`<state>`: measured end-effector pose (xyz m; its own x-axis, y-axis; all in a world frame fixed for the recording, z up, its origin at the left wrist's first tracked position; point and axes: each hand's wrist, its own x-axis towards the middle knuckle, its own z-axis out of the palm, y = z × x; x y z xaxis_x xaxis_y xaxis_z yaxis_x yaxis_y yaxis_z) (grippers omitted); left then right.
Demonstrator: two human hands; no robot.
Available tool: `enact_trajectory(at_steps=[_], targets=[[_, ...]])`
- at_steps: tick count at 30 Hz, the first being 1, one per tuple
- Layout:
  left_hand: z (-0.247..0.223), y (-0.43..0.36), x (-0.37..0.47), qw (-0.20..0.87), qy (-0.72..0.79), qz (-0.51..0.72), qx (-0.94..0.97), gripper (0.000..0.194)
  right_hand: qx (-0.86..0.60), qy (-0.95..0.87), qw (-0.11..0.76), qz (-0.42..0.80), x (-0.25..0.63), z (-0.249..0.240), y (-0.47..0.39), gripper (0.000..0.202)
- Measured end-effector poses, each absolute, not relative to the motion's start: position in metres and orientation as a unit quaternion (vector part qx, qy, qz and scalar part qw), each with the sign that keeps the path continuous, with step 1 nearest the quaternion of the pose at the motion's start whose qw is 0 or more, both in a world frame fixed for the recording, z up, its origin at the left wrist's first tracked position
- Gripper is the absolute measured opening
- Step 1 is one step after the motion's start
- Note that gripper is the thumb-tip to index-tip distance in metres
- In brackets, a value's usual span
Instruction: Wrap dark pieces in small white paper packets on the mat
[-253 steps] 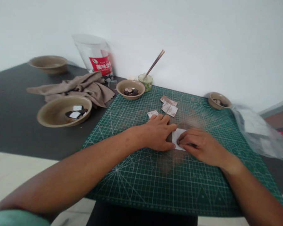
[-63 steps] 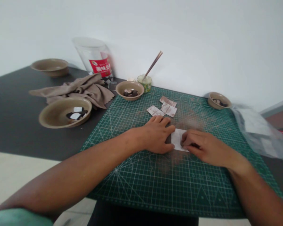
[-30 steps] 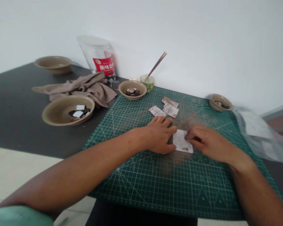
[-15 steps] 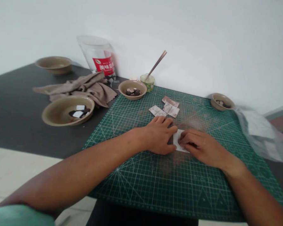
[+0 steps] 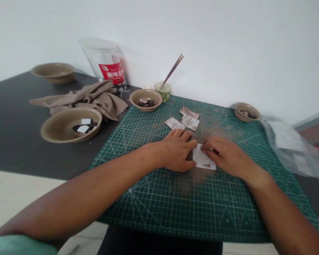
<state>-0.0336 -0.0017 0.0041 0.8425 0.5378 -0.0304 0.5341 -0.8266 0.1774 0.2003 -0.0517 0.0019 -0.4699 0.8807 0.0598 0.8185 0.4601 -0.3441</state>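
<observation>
A white card (image 5: 203, 159) with brown smudges lies on the green cutting mat (image 5: 154, 209). My left hand (image 5: 178, 150) rests palm down with its fingers apart, thumb and forefinger at the card's left edge. Part of a dark piece shows beneath that hand. My right hand (image 5: 223, 156) has its fingertips pinched together over the card's upper right part; what they hold, if anything, is hidden. Beyond the hands lie several smudged cards (image 5: 190, 121) close together. Brown dust is scattered on the mat around them.
A bowl of dark pieces (image 5: 145, 100) and a green cup (image 5: 163, 92) with a stick stand at the back. Leftward are a larger bowl (image 5: 61, 129), a brown cloth (image 5: 87, 99), a clear jar (image 5: 103, 60) and another bowl (image 5: 53, 72). Rightward are a small bowl (image 5: 246, 112) and plastic bag (image 5: 292, 148).
My right hand has moved up the card, away from me, uncovering its lower right corner. My left hand stays in place at the card's left edge. The whole view has shifted slightly.
</observation>
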Motion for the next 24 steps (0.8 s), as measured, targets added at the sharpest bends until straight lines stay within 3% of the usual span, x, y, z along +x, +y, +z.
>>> enact_trajectory(at_steps=[7, 12, 17, 21, 24], targets=[[0.005, -0.001, -0.033, 0.090, 0.274, 0.008, 0.957, 0.055, -0.442, -0.871, 0.094, 0.194, 0.195, 0.006, -0.060, 0.013], [0.005, -0.001, -0.033, 0.098, 0.274, 0.007, 0.957, 0.056, -0.508, -0.844, 0.101, 0.138, 0.195, 0.006, -0.059, 0.011], [0.005, -0.001, -0.033, 0.097, 0.271, 0.002, 0.958, 0.057, -0.449, -0.865, 0.075, 0.213, 0.200, 0.008, -0.063, 0.012], [0.004, -0.001, -0.034, 0.090, 0.274, 0.009, 0.958, 0.054, -0.482, -0.855, 0.121, 0.147, 0.193, 0.003, -0.059, 0.011], [0.004, -0.001, -0.034, 0.090, 0.278, 0.010, 0.956, 0.056, -0.510, -0.842, 0.105, 0.140, 0.196, 0.004, -0.056, 0.010]])
